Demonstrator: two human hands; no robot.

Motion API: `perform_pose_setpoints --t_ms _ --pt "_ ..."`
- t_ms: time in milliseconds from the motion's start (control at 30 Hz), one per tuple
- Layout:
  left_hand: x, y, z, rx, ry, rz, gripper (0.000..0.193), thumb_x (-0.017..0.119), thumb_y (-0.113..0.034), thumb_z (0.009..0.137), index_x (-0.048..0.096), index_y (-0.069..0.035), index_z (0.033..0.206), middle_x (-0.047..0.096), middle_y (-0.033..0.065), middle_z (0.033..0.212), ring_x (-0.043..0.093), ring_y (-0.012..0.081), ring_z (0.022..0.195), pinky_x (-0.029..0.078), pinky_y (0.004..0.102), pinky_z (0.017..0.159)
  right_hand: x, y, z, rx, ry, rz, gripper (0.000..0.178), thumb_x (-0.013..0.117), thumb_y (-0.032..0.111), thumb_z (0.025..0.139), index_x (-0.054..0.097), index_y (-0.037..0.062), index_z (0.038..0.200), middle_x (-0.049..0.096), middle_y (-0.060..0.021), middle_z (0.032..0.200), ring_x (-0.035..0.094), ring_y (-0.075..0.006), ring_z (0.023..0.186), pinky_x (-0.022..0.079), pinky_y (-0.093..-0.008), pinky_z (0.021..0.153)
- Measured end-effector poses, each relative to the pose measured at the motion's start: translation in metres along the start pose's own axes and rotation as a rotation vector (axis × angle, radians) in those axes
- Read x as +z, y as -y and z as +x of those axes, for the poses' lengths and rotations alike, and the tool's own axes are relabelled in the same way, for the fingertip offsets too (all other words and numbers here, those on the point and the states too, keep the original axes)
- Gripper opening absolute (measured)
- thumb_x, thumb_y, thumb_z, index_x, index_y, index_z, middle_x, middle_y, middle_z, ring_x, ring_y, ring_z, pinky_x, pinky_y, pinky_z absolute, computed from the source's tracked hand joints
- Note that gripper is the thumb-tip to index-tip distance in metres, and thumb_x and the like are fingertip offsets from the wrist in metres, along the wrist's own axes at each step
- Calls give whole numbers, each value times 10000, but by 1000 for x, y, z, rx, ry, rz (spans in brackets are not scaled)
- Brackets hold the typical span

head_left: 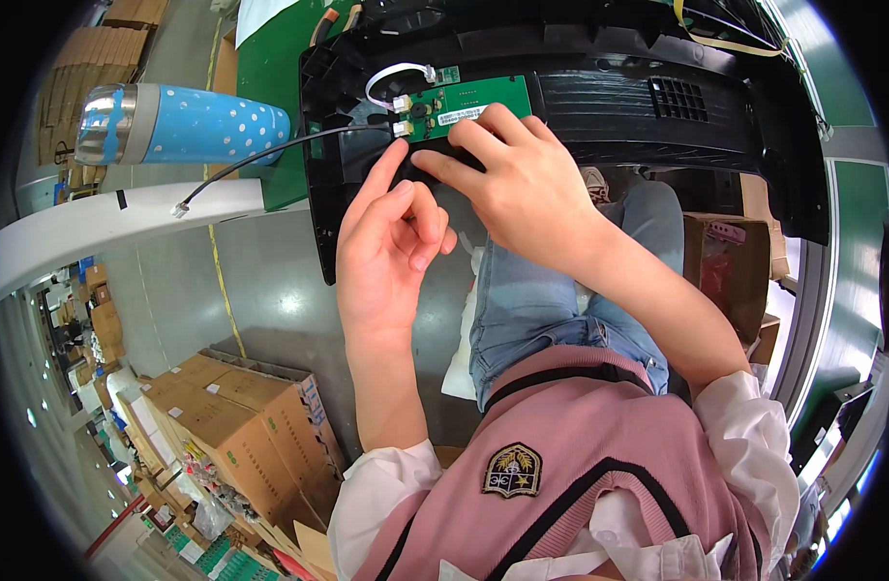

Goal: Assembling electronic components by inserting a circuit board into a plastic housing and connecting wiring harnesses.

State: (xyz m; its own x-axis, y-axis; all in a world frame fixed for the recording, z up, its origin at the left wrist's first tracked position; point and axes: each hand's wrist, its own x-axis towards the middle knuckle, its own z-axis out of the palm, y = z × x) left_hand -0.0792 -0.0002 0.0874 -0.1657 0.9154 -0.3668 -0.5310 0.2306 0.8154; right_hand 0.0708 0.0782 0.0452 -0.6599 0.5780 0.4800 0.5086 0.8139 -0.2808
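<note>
Since steadying is presumably needed, the circuit board (502, 94), near the upper left corner of the black panel (609, 102), is overlapped by the bent right hand (529, 189); the left hand (386, 247) is half-curled, index extended toward a white connector (403, 129). Whether anything is pinched cannot be told.

Approach to the circuit board (502, 92) from the right: pass over the ribbed face of the black panel (599, 107). Near side: obstructed by the left hand (381, 232) and the right hand (527, 189); a narrow gap separates them. Left side: the black cable (260, 155) projects past the panel edge, close to the blue bottle (217, 128). Upper left corner: the white cable (375, 79) arches across the access path.
</note>
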Motion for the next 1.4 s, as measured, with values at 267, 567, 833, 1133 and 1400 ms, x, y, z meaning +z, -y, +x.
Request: perform_pose_setpoints --t_ms 267,567,833,1133,1400 --pt "2 -3 -2 -21 -42 40 561 453 -138 966 352 51 1484 473 59 695 398 136 545 400 339 622 2 4 4 -15 37 -71 470 731 195 727 691 256 1191 544 -3 1001 536 -215 953 461 -336 736" --pt "2 -15 1 -10 -43 -44 568 467 -133 965 342 24 1497 458 47 684 416 136 555 399 327 616 -4 3 14 -36 105 -98 449 750 192 713 708 243 1157 547 -8 970 543 -208 948 445 -345 764" --pt "-4 -2 -17 75 355 -795 523 447 -231 1015 371 -57 1502 433 -9 636 379 98 509 354 297 599 -26 3 24 256 -158 791 265 759 82 795 737 69 1058 638 -57 1002 626 -167 939 491 -306 813" --pt "6 7 -17 216 351 -644 570 498 -255 998 347 -31 1500 500 3 710 437 95 538 382 289 621 -35 29 28 668 -48 1595 132 656 82 941 690 -44 965 636 -24 935 610 -92 885 490 -263 773" --pt "8 29 -32 803 -349 990 747 638 22 833 259 46 1476 614 155 1138 597 265 987 464 417 902 -29 -25 60 106 63 559 86 669 67 844 645 -12 821 585 -88 833 609 -213 766 489 -319 714"
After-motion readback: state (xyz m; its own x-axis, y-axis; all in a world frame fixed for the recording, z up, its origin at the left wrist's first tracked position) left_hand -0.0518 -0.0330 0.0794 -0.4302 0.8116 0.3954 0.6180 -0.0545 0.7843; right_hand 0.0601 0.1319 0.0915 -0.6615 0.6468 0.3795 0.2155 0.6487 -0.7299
